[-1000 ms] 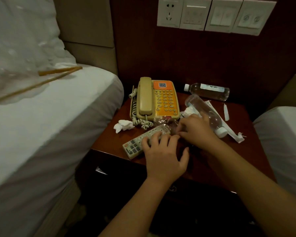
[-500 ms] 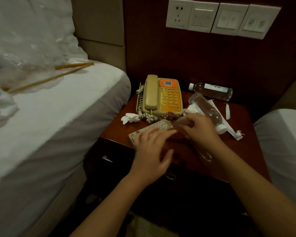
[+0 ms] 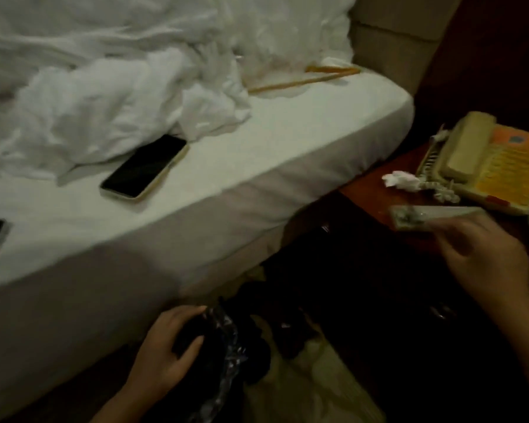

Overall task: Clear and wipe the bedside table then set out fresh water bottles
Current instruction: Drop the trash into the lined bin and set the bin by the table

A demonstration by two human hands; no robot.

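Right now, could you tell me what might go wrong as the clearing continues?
The crumpled tissue lies near the bedside table edge and could be knocked off. The left hand grips only the black bag rim, so dropped rubbish may miss. The phone near the bed edge could get swept off.

Head-worn view, angled down-left, close over bed [image 3: 196, 184] edge, bedside table [image 3: 376, 190]
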